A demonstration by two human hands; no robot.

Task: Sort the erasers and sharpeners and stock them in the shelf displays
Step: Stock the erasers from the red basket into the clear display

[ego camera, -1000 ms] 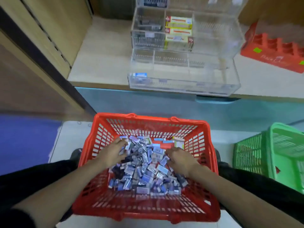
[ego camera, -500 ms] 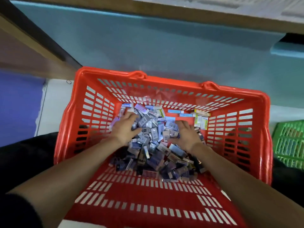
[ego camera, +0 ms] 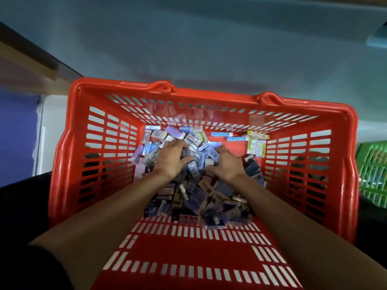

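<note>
Now both hands (ego camera: pixel 201 160) dig into erasers (ego camera: pixel 194 191) inside red basket (ego camera: pixel 69 164)

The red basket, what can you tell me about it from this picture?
The red basket looks like moulded plastic, rectangular, with slotted walls and floor and a thick rim. Two handle hinges sit on its far rim. It stands upright and open below the camera. A heap of small packets in blue, purple and white fills its middle; a few yellow-and-white packets lie at the far right. The left hand and right hand reach in, buried in the heap.
</note>
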